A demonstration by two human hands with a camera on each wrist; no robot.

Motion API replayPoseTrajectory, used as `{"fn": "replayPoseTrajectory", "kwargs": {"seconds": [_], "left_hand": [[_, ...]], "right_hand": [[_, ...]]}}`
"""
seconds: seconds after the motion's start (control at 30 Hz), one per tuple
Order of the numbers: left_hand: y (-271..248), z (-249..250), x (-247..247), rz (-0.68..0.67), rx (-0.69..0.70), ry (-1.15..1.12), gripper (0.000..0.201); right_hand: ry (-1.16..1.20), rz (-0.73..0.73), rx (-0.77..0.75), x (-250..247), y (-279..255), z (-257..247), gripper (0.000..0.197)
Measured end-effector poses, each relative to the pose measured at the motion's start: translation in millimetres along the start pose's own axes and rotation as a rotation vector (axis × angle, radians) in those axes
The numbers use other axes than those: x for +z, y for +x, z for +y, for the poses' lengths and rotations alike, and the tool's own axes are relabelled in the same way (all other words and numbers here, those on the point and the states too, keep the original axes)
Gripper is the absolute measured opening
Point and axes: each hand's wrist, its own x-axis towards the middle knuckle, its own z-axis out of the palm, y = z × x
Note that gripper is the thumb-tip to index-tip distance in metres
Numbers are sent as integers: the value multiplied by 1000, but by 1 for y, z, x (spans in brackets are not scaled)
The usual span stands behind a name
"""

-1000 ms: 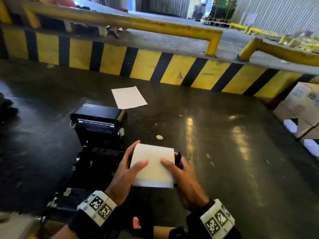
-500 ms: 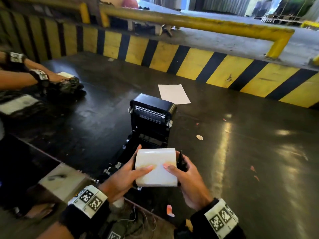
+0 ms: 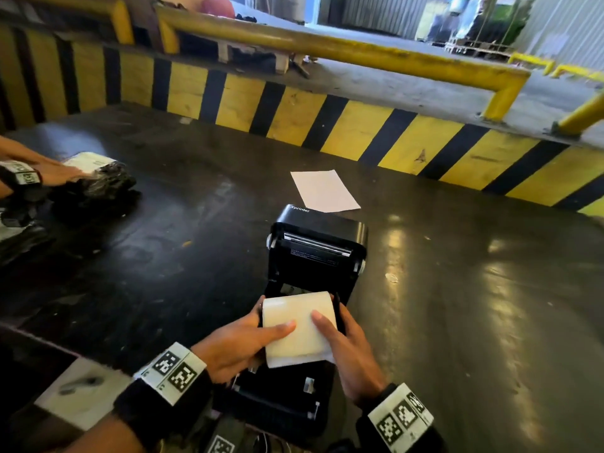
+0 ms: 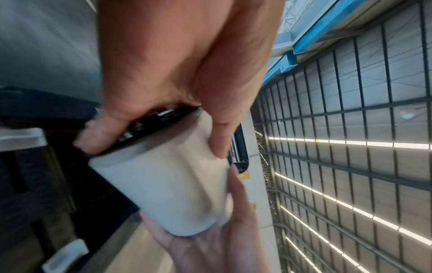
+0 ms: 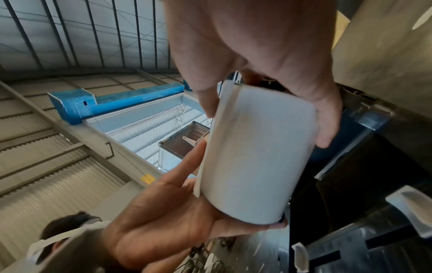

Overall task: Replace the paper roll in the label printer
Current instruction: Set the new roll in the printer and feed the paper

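A white paper roll (image 3: 299, 328) lies sideways between both hands, just above the open bay of a black label printer (image 3: 281, 400). The printer's lid (image 3: 318, 253) stands raised behind the roll. My left hand (image 3: 248, 338) grips the roll's left end with the thumb lying across the top. My right hand (image 3: 349, 344) grips the right end the same way. A black part (image 3: 340, 312) sits against the roll's right end. In the left wrist view the roll (image 4: 168, 188) is blurred. The right wrist view shows the roll (image 5: 254, 157) with fingers curled round both ends.
A loose white sheet (image 3: 323, 191) lies on the dark table (image 3: 457, 322) beyond the printer. At the far left another person's hands handle a black-wrapped parcel (image 3: 94, 184). A yellow-and-black striped wall (image 3: 359, 132) and yellow rail (image 3: 327, 50) bound the table's far side.
Both hands have carried the roll leftward, from beside the printer to over its open bay. The head view has swung left, bringing the other person's hands into view.
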Motion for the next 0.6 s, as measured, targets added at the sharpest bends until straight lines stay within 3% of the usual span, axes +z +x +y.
{"fn": "replayPoseTrajectory", "kwargs": {"seconds": [0.07, 0.2, 0.37, 0.6], "left_hand": [[9, 4, -9, -23, -50, 29, 55], [23, 11, -21, -80, -120, 172, 50], [37, 12, -28, -107, -79, 194, 48], [46, 9, -34, -150, -56, 259, 38]], "right_hand": [[-7, 36, 3, 6, 5, 3, 34], [-70, 76, 16, 13, 9, 10, 45], [-260, 166, 15, 18, 13, 25, 65], [-474, 198, 15, 25, 14, 32, 68]]}}
